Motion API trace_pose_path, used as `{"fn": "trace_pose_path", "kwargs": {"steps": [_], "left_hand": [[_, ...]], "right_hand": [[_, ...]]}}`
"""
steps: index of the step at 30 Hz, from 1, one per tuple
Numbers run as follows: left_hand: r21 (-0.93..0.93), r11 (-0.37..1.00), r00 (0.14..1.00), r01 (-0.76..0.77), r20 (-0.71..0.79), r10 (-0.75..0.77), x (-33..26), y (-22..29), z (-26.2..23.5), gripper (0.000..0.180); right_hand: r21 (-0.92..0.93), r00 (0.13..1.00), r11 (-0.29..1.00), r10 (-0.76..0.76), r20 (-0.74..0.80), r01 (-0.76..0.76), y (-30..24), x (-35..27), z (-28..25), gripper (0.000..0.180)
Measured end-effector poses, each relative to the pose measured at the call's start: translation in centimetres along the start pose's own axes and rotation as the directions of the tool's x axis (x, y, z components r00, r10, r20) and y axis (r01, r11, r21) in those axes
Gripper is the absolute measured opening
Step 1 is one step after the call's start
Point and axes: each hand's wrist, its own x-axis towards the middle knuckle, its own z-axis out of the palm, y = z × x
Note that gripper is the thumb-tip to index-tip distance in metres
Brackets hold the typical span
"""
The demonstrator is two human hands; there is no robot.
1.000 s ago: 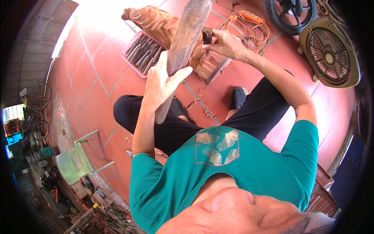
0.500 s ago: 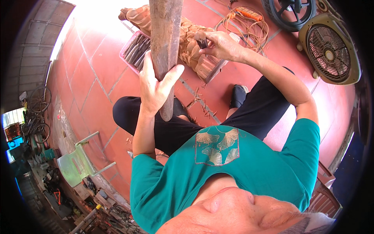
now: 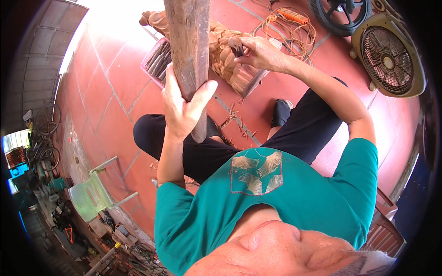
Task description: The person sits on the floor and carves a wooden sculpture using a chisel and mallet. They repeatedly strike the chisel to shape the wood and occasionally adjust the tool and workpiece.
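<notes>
My left hand (image 3: 183, 109) grips a long, worn wooden mallet (image 3: 188, 50), its thick end reaching past the top edge of the view and its narrow end pointing down towards my lap. Beyond it lies a brown wood carving (image 3: 221, 50) with overlapping scale-like or leaf-like shapes and a plain block at its near end. Over that carving my right hand (image 3: 264, 53) pinches a short dark chisel (image 3: 236, 47), whose lower tip I cannot make out. The mallet covers part of the carving.
A pink tray (image 3: 146, 60) of dark carving tools stands left of the carving. Wood shavings (image 3: 235, 120) lie on the red tiles between my feet. An orange power strip (image 3: 293, 16) with tangled cable, a box fan (image 3: 388, 62) and a black wheel (image 3: 343, 16) are at the upper right.
The mallet's thick end has swung a little to the left, and my left hand has shifted only slightly. My right hand with the chisel has barely moved.
</notes>
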Motion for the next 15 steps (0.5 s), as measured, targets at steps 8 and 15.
{"fn": "trace_pose_path", "kwargs": {"steps": [8,15], "left_hand": [[0.422,0.904,0.971,-0.061,0.237,-0.045,0.5,-3.0,0.4,0.054],[0.264,0.964,0.990,-0.031,0.144,-0.007,0.9,-2.8,-0.4,0.054]], "right_hand": [[-0.168,0.993,0.981,0.108,0.035,-0.101,0.9,0.2,0.2,0.039],[0.151,0.972,0.961,0.235,-0.017,-0.230,2.4,0.1,0.0,0.040]]}}
